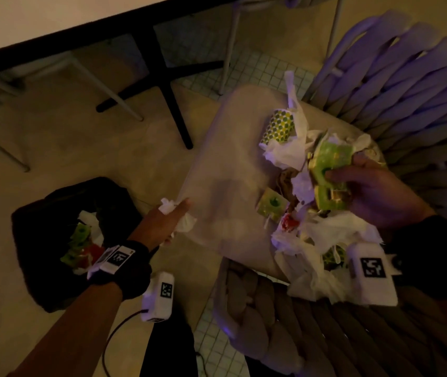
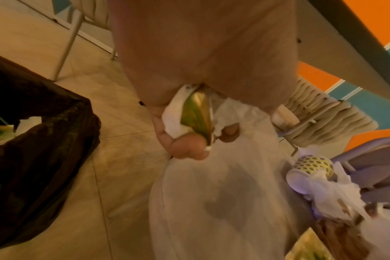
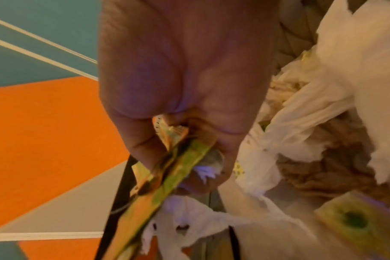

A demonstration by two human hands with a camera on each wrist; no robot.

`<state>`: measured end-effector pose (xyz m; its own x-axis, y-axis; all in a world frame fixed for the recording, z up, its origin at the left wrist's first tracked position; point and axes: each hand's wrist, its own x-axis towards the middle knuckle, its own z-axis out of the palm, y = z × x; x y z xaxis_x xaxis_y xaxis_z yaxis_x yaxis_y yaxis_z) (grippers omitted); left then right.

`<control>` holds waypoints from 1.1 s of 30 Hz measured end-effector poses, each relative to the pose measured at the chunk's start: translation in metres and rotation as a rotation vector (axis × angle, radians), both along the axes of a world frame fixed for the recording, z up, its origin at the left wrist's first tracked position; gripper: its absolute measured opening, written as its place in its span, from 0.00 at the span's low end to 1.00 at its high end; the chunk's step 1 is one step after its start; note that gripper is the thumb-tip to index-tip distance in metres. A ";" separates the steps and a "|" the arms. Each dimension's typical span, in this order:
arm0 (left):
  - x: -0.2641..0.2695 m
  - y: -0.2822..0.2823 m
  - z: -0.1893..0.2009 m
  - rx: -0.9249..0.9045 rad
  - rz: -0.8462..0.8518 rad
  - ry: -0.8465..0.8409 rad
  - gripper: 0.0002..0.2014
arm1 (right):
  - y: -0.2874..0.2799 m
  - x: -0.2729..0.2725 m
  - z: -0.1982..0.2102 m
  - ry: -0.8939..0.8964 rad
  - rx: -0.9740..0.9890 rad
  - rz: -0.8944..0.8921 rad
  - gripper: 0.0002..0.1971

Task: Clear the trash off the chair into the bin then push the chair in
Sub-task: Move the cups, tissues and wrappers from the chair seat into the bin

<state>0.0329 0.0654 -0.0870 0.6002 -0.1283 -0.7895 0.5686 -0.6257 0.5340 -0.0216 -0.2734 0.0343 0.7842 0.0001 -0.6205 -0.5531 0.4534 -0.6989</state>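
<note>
The chair's beige seat (image 1: 225, 170) carries a heap of trash on its right half: a dotted paper cup (image 1: 278, 127) lying on its side, crumpled white napkins (image 1: 323, 232) and a small green carton (image 1: 271, 204). My right hand (image 1: 339, 175) grips a stack of flattened green cartons (image 1: 328, 164) above the heap; they run edge-on through my fingers in the right wrist view (image 3: 167, 176). My left hand (image 1: 174, 213) is at the seat's left edge and holds a white tissue (image 2: 174, 116) with a green-gold wrapper (image 2: 198, 112). The black-lined bin (image 1: 51, 213) stands on the floor to the left, with trash inside.
The woven chair back (image 1: 407, 85) curves round the right side of the seat. A table with black legs (image 1: 162, 77) and pale chair legs (image 1: 113, 96) stand beyond. More woven seating (image 1: 271, 308) lies near me at the bottom. Tiled floor separates bin and chair.
</note>
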 end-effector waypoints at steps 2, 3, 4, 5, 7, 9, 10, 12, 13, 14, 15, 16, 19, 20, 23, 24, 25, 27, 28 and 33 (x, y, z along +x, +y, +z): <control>-0.001 0.009 -0.001 -0.002 0.011 0.015 0.22 | 0.011 0.008 0.013 -0.047 0.051 -0.030 0.15; -0.001 0.014 0.000 -0.016 -0.013 0.017 0.23 | 0.019 0.012 0.019 -0.074 0.078 -0.034 0.14; -0.001 0.015 0.003 -0.025 -0.042 0.022 0.21 | 0.029 0.017 0.025 -0.099 0.093 -0.031 0.13; 0.000 0.018 0.004 -0.041 -0.072 0.020 0.18 | 0.038 0.021 0.028 -0.117 0.112 -0.026 0.17; 0.003 0.019 0.009 -0.108 -0.141 -0.030 0.13 | 0.060 0.032 0.034 -0.141 0.124 0.013 0.18; 0.006 0.024 0.015 -0.151 -0.145 -0.084 0.13 | 0.085 0.045 0.036 -0.143 0.110 0.086 0.15; 0.007 0.028 0.017 -0.156 -0.122 -0.097 0.14 | 0.099 0.052 0.034 -0.124 0.087 0.140 0.15; 0.009 0.045 0.024 -0.128 -0.039 -0.097 0.16 | 0.130 0.064 0.026 -0.077 0.032 0.287 0.15; 0.010 0.059 0.025 -0.107 0.019 -0.101 0.19 | 0.148 0.070 0.020 -0.054 0.008 0.373 0.14; 0.009 0.077 0.025 -0.082 0.076 -0.100 0.21 | 0.169 0.075 0.016 -0.028 -0.016 0.465 0.13; 0.007 0.097 0.025 -0.053 0.124 -0.092 0.23 | 0.190 0.079 0.009 -0.004 -0.039 0.567 0.14; 0.003 0.120 0.023 -0.020 0.166 -0.069 0.24 | 0.213 0.083 0.002 0.012 -0.088 0.674 0.13; -0.018 0.202 0.011 0.062 0.304 0.037 0.26 | 0.285 0.089 -0.033 0.037 -0.281 0.973 0.12; -0.030 0.231 0.006 0.077 0.338 0.063 0.25 | 0.310 0.089 -0.048 0.037 -0.341 1.067 0.14; -0.068 0.310 -0.012 0.095 0.484 0.135 0.28 | 0.387 0.085 -0.099 0.015 -0.502 1.276 0.12; -0.078 0.333 -0.020 0.098 0.539 0.147 0.25 | 0.412 0.082 -0.121 0.032 -0.538 1.311 0.13; -0.085 0.353 -0.030 0.084 0.585 0.150 0.21 | 0.438 0.080 -0.144 0.067 -0.560 1.313 0.15; -0.094 0.380 -0.053 0.041 0.672 0.182 0.24 | 0.477 0.073 -0.179 0.147 -0.576 1.258 0.19; -0.095 0.393 -0.068 0.030 0.732 0.199 0.30 | 0.497 0.070 -0.197 0.178 -0.579 1.227 0.20; -0.071 0.416 -0.124 -0.082 0.798 0.115 0.39 | 0.565 0.067 -0.253 0.206 -0.503 1.154 0.34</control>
<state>-0.0386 0.4815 -0.2109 0.4506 0.2439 -0.8587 0.8815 0.0307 0.4713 0.0450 0.2917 -0.2189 0.3750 0.3451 -0.8604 -0.5662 -0.6496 -0.5073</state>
